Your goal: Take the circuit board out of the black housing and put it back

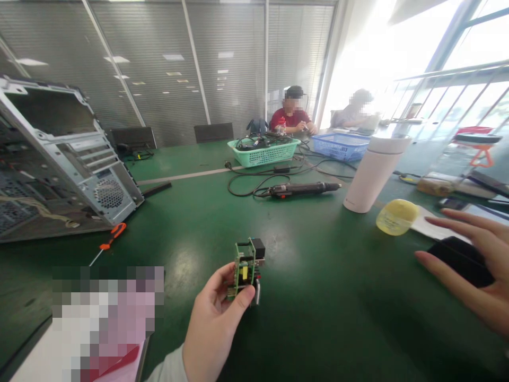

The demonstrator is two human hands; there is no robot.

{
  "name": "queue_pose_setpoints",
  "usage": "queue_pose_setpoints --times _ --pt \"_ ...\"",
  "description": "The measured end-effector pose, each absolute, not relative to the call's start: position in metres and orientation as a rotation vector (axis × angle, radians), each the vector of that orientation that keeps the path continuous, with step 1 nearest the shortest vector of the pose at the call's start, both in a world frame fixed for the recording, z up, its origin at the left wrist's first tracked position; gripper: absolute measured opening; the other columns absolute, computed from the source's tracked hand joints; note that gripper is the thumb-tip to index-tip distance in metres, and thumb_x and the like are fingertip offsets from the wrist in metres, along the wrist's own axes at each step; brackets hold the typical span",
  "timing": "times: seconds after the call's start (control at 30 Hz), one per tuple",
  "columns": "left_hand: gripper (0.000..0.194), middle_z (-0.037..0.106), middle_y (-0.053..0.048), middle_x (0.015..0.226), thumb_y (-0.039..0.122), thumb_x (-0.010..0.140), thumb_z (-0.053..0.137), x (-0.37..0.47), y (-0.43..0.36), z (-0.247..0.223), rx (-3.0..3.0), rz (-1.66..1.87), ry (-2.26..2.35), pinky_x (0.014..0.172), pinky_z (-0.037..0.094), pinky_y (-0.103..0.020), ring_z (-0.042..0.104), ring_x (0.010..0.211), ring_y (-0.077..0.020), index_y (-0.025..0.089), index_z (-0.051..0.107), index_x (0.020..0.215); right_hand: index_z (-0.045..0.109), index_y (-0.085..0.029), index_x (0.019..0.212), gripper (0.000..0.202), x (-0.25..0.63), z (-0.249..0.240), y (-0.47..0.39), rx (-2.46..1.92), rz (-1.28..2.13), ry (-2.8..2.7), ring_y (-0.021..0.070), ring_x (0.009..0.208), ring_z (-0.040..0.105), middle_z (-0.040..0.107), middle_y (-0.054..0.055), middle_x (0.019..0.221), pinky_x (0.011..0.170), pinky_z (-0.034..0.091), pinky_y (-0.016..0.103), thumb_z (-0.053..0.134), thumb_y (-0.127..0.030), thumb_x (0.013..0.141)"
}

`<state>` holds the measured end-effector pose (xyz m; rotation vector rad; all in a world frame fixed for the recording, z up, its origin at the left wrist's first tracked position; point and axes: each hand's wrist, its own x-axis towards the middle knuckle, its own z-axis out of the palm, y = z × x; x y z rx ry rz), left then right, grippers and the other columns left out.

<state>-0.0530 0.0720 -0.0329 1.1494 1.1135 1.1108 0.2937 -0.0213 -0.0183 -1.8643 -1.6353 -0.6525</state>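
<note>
Near the front middle of the green table, my left hand (217, 313) grips a small circuit board assembly (245, 270) between thumb and fingers. The assembly is upright, with a black block at its top right and a yellow part in its middle. At the right edge, my right hand (477, 260) has its fingers spread over a black object (457, 257). Whether the fingers touch that object cannot be made out. A yellow round container (396, 216) and a white sheet (435, 223) are just left of and beyond this hand.
An open metal computer case (113, 196) stands left, near an orange-handled tool (115, 233). A black electric screwdriver (302, 190), pale bottle (371, 178), green basket (266, 155) and blue basket (340, 148) lie beyond. Two people sit at the far end.
</note>
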Motion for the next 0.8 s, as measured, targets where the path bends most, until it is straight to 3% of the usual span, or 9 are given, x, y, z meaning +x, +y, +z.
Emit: queue_pose_setpoints --times 0.13,0.23,0.33,0.4,0.5,0.57,0.7,0.8 --pt "0.039 0.073 -0.004 0.09 0.03 0.061 0.078 -0.055 0.071 -0.041 1.295 1.137 1.149 0.078 0.057 -0.033 0.07 0.085 -0.0223 0.018 0.064 0.096 0.044 -0.022 0.127 0.033 0.2 0.007 -0.004 -1.456 -0.532 -1.928 0.032 0.12 0.043 0.044 0.012 0.13 0.098 0.04 0.049 0.037 -0.042 0.102" --pt "0.032 0.068 -0.002 0.092 0.027 0.068 0.074 -0.058 0.067 -0.045 1.508 1.135 1.153 0.079 0.056 -0.031 0.067 0.088 -0.0201 0.021 0.065 0.099 0.043 -0.019 0.131 0.033 0.148 0.011 0.007 -1.245 -0.353 -2.149 0.0272 0.13 0.032 0.04 0.007 0.137 0.105 0.038 0.042 0.047 -0.031 0.1" --pt "0.028 0.063 0.001 0.089 0.024 0.073 0.071 -0.062 0.064 -0.045 1.726 1.16 1.119 0.072 0.055 -0.027 0.065 0.083 -0.0178 0.026 0.067 0.101 0.047 -0.014 0.131 0.057 0.122 0.007 0.024 -1.137 -0.255 -2.236 0.0288 0.13 0.03 0.044 0.007 0.135 0.11 0.033 0.043 0.075 -0.035 0.085" --pt "0.029 0.06 0.002 0.085 0.024 0.075 0.071 -0.063 0.061 -0.044 1.845 1.146 1.096 0.066 0.053 -0.024 0.063 0.077 -0.016 0.028 0.066 0.103 0.054 -0.012 0.124 0.064 0.119 0.003 0.037 -1.12 -0.176 -2.239 0.0292 0.123 0.037 0.05 0.008 0.128 0.107 0.036 0.043 0.086 -0.035 0.074" --pt "0.028 0.058 0.002 0.085 0.026 0.077 0.071 -0.064 0.058 -0.041 1.94 1.085 1.072 0.062 0.053 -0.022 0.062 0.073 -0.015 0.028 0.065 0.104 0.061 -0.012 0.113 0.047 0.128 -0.002 0.053 -1.094 0.087 -2.292 0.023 0.101 0.052 0.059 0.006 0.108 0.088 0.047 0.035 0.085 -0.032 0.077" --pt "0.026 0.058 0.001 0.086 0.027 0.078 0.071 -0.064 0.056 -0.04 1.95 1.061 1.054 0.061 0.054 -0.021 0.062 0.075 -0.0152 0.028 0.065 0.103 0.062 -0.013 0.111 0.044 0.136 -0.003 0.057 -1.052 0.297 -2.331 0.0203 0.092 0.054 0.06 0.005 0.1 0.08 0.047 0.031 0.084 -0.033 0.079" --pt "0.028 0.058 0.001 0.088 0.024 0.078 0.071 -0.065 0.055 -0.04 1.945 1.061 1.023 0.062 0.055 -0.02 0.063 0.078 -0.0152 0.03 0.064 0.104 0.059 -0.013 0.117 0.058 0.144 -0.003 0.054 -1.017 0.498 -2.335 0.0215 0.095 0.053 0.059 0.006 0.104 0.082 0.045 0.03 0.087 -0.04 0.074" --pt "0.03 0.058 0.002 0.09 0.023 0.08 0.069 -0.065 0.056 -0.04 1.967 1.084 0.999 0.064 0.056 -0.02 0.063 0.078 -0.0148 0.032 0.062 0.108 0.058 -0.014 0.118 0.05 0.144 0.0 0.052 -1.035 0.506 -2.348 0.0215 0.095 0.052 0.057 0.006 0.105 0.081 0.044 0.03 0.082 -0.038 0.081"
